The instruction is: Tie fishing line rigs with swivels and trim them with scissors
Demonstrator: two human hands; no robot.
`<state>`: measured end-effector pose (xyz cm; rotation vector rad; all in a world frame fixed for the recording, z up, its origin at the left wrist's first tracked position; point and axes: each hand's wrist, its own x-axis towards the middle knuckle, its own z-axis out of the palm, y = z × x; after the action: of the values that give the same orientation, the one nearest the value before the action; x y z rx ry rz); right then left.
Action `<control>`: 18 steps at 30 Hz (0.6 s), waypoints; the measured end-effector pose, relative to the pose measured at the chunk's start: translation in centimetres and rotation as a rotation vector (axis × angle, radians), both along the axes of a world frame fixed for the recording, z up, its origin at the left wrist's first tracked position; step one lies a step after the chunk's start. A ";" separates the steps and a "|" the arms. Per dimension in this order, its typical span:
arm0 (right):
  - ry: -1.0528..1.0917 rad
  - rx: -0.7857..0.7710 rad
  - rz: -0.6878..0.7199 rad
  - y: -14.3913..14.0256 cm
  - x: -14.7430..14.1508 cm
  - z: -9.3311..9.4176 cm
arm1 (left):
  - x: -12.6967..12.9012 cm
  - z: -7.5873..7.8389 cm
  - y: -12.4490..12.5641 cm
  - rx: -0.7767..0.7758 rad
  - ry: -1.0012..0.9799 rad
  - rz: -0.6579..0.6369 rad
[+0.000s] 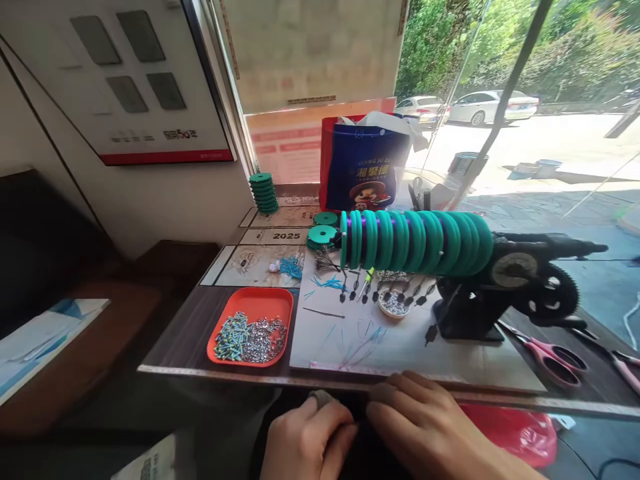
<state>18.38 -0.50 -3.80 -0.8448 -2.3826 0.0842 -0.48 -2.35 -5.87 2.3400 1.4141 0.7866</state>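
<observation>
My left hand is closed in front of the table's near edge, its thumb pressed against the curled fingers. A greyish band or finger cover wraps one of its fingers. My right hand is beside it, fingers curled down over the near edge. What either hand holds, if anything, is hidden. Beyond them, a pale board carries a black hand-cranked winder with a row of green foam spools. Several dark clips hang below the spools. A small bowl of beads sits under them.
An orange-red tray with blue-green tubes and silver metal pieces stands left. Pink-handled scissors lie right. Blue pieces and green spools are further back, near a blue bag. A red plastic bag is below the edge.
</observation>
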 end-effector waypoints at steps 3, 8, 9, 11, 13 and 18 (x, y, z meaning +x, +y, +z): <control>0.081 0.056 0.010 0.1 -2.0 -0.6 | -1.5 1.0 -0.7 0.032 0.157 0.012; 0.196 -0.030 -0.034 0.2 -3.0 -1.4 | -5.8 4.5 -0.3 -0.044 0.135 0.166; 0.192 -0.068 -0.046 0.1 -2.9 -1.5 | -6.7 5.1 0.4 -0.025 0.113 0.220; 0.197 -0.132 -0.058 0.1 -2.8 -1.6 | -8.1 5.8 2.1 0.062 0.107 0.379; 0.214 -0.168 -0.061 0.0 -2.8 -1.7 | -8.5 5.8 4.1 -0.011 0.240 0.530; 0.257 -0.109 -0.102 0.1 -3.4 -2.5 | -6.2 4.9 7.1 -0.173 0.451 0.464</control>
<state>14.99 -0.44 -6.32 -0.9443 -2.1068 0.2673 -6.72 4.77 -1.01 2.1611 2.1653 0.2148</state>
